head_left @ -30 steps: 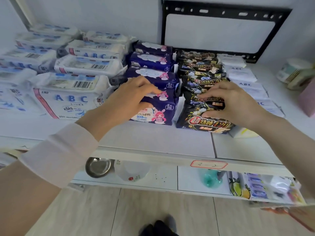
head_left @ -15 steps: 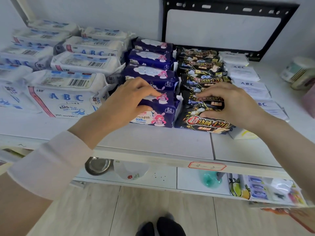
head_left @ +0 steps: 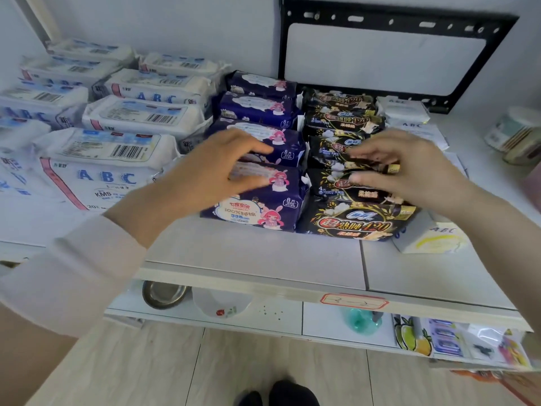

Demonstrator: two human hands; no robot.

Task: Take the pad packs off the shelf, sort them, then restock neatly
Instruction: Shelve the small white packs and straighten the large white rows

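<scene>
On the white shelf (head_left: 257, 253) the pad packs stand in rows running front to back. White ABC packs (head_left: 99, 168) fill the left. A row of purple packs (head_left: 254, 212) with a pink rabbit girl runs down the middle, and a row of black packs (head_left: 360, 222) with red and gold print sits right beside it. My left hand (head_left: 210, 168) hovers over the front purple packs with fingers spread and holds nothing. Over the black row, my right hand (head_left: 409, 171) has loosely bent fingers and grips nothing.
Small white ABC packs (head_left: 439, 237) line the right of the black row. A black metal bracket (head_left: 395, 19) hangs on the back wall. A round canister (head_left: 518, 133) stands at far right. A lower shelf holds a steel bowl (head_left: 164, 294) and small items.
Both hands have let go of the front purple and black packs and lifted slightly, fingers opening. The packs stay in their rows.
</scene>
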